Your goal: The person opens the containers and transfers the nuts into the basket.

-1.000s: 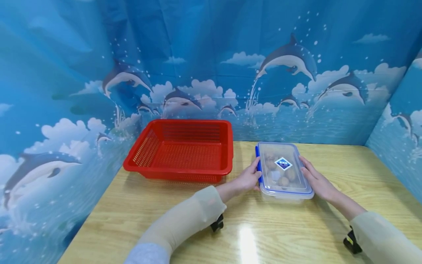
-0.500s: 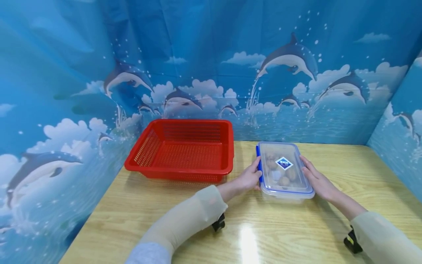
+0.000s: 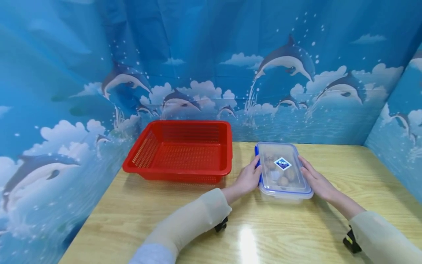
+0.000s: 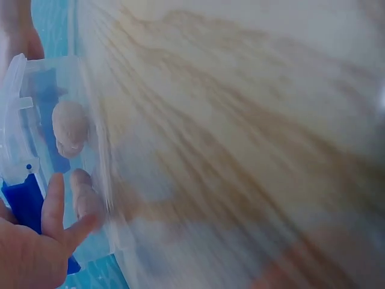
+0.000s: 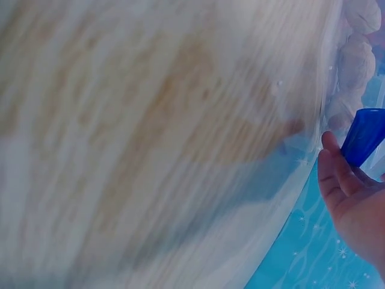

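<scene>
A clear lidded food storage container (image 3: 298, 179) with blue clips and a diamond-shaped label stands on the table, right of the middle. Through its walls several brown rounded lumps (image 4: 70, 123) show; their kind is unclear. My left hand (image 3: 248, 178) lies at its left side, beside the long blue clip (image 4: 25, 201). In the left wrist view two extended, spread fingers touch the clear wall. My right hand (image 3: 318, 181) rests along the right side. In the right wrist view its fingertips are at the wall, close to another blue clip (image 5: 364, 137) that slants outward.
A red perforated plastic basket (image 3: 178, 171) with nothing visible inside stands left of the container. The wood-grain table (image 3: 184, 205) meets a blue dolphin-print backdrop (image 3: 197, 55) behind and at the sides.
My left hand has shifted slightly, its wrist and sleeve moving a little right and down; the fingers that showed low at the container's side are now hidden. My right hand and the container stay put.
</scene>
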The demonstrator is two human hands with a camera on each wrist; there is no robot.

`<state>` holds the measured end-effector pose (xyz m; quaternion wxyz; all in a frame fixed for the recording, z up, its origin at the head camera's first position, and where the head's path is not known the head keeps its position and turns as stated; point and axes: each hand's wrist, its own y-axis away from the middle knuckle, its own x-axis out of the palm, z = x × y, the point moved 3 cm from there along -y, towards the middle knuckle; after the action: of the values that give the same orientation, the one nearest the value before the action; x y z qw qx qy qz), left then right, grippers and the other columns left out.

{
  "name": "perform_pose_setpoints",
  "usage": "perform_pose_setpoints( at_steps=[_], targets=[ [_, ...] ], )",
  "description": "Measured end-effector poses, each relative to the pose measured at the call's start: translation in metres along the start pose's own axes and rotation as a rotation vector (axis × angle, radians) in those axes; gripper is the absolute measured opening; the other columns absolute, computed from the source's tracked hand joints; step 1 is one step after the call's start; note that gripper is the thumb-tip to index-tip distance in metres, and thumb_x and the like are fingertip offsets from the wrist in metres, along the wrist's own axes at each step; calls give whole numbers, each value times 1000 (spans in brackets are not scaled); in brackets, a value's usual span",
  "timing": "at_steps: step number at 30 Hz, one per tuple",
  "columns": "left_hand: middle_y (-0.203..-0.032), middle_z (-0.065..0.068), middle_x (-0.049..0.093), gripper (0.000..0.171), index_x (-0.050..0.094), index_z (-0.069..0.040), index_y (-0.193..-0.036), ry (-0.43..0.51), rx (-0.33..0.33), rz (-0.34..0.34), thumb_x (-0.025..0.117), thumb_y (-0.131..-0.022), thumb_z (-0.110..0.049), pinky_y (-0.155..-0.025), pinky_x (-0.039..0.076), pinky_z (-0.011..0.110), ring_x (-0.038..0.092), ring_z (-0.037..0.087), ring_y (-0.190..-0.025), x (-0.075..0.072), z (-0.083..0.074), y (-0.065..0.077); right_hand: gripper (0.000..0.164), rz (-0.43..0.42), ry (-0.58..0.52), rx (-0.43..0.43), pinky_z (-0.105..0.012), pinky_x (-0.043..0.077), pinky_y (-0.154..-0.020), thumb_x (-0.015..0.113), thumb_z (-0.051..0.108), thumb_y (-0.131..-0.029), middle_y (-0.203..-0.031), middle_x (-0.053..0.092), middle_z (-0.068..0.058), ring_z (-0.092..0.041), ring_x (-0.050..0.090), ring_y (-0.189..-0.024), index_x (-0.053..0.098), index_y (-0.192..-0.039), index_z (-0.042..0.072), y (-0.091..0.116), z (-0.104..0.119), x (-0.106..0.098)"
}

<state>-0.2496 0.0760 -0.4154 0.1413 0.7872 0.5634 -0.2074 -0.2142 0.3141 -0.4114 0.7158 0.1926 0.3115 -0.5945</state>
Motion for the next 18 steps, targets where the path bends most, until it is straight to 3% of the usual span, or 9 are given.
perform_pose_setpoints(
  at_steps=[3, 5, 7, 10, 13, 15, 18],
  targets=[
    [-147, 4, 45, 50, 27, -20, -155, -28, 25, -13, 36, -106, -30, -104, 39, 30, 48, 16, -127, 3, -1, -3, 58, -2, -5, 0, -72, 15, -102, 26, 29, -108, -151, 10, -37, -62, 15, -131, 7, -154, 0, 2, 0, -1],
    [-146, 5, 45, 49, 27, -18, -155, -43, 34, -20, 35, -107, -28, -107, 36, 31, 45, 18, -130, 4, -1, -5, 58, 0, -10, -3, -72, 15, -102, 26, 29, -108, -151, 10, -37, -62, 14, -131, 7, -154, 0, 2, -1, 0],
    [-143, 8, 49, 49, 28, -18, -154, -66, 45, -33, 36, -107, -24, -103, 40, 30, 49, 18, -126, 4, -1, -6, 58, -1, -4, 0, -72, 15, -102, 25, 29, -108, -151, 9, -37, -62, 14, -131, 6, -154, 0, 1, -2, 0],
    [-138, 13, 53, 48, 30, -17, -153, -80, 50, -49, 37, -106, -19, -85, 51, 29, 62, 20, -108, 4, -2, -6, 57, -4, -6, -3, -73, 14, -102, 25, 28, -108, -151, 9, -38, -63, 14, -131, 6, -154, 0, 1, -3, 1],
    [-135, 14, 55, 48, 32, -18, -153, -68, 34, -57, 39, -105, -17, -67, 52, 26, 65, 20, -92, 3, -4, -6, 57, -3, -2, 1, -73, 14, -102, 24, 29, -108, -151, 9, -37, -63, 14, -131, 6, -155, 1, 0, -3, 2],
    [-137, 13, 54, 48, 32, -19, -152, -59, 20, -58, 40, -105, -17, -67, 52, 25, 65, 20, -93, 2, -4, -6, 57, -3, 2, 6, -73, 15, -102, 24, 30, -108, -152, 9, -37, -63, 14, -131, 6, -155, 1, 0, -2, 2],
    [-139, 11, 52, 47, 32, -20, -152, -53, 11, -54, 39, -105, -18, -80, 52, 27, 62, 19, -104, 1, -4, -6, 57, -9, 14, 11, -73, 16, -101, 24, 29, -108, -151, 10, -37, -63, 16, -130, 7, -155, 1, -1, -1, 2]
  ],
)
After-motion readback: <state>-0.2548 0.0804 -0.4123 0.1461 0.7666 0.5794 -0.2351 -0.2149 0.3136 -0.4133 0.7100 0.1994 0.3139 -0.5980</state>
